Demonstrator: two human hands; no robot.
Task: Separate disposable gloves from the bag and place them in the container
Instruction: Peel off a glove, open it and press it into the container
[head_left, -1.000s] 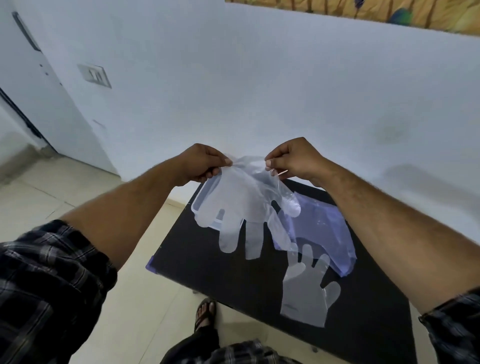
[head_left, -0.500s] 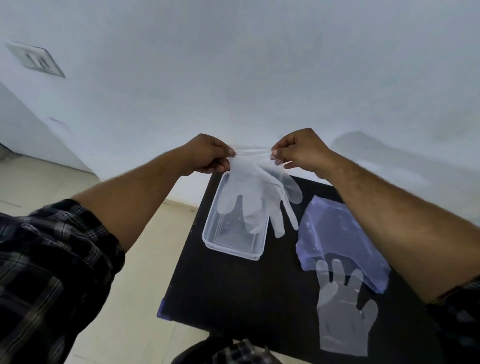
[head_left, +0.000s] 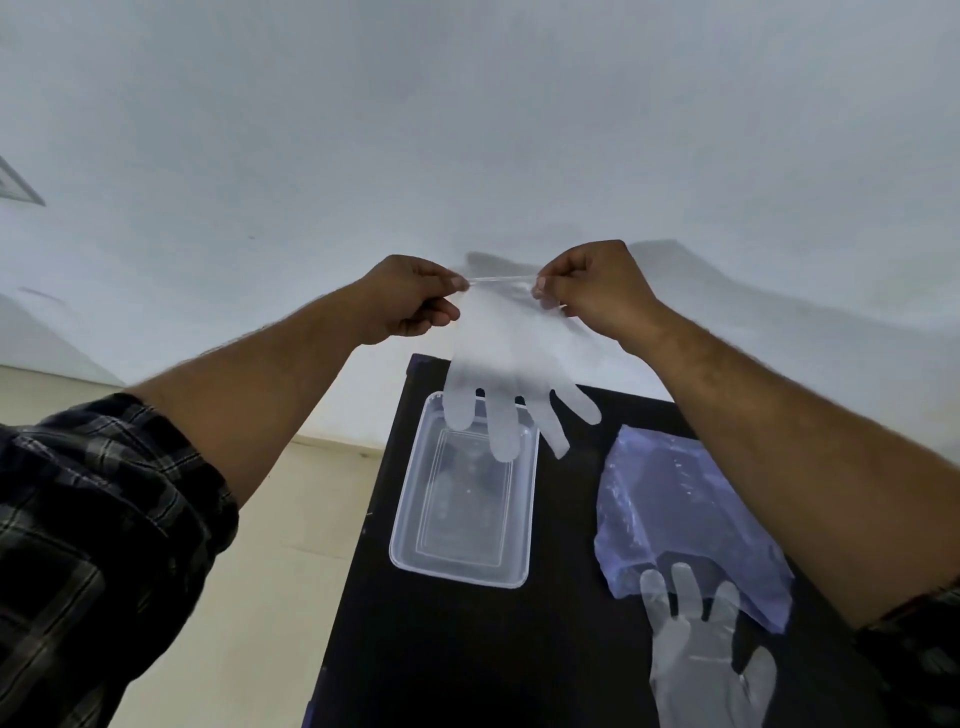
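A clear disposable glove (head_left: 511, 364) hangs fingers down, stretched flat by its cuff. My left hand (head_left: 410, 299) pinches the cuff's left corner and my right hand (head_left: 592, 288) pinches its right corner. The glove's fingertips dangle over the far end of a clear rectangular plastic container (head_left: 410, 535) on the black table (head_left: 467, 649). A bluish plastic bag (head_left: 670, 514) lies to the right of the container. A second clear glove (head_left: 701, 660) lies flat on the table, its fingers overlapping the bag's near edge.
A white wall rises just behind the table's far edge. Beige tiled floor (head_left: 249, 571) lies to the left of the table. A wall switch plate (head_left: 15, 184) shows at the far left edge.
Both hands have lifted the glove and pulled its cuff taut, so it hangs flat over the container's far end. The camera has tilted down and closer to the table.
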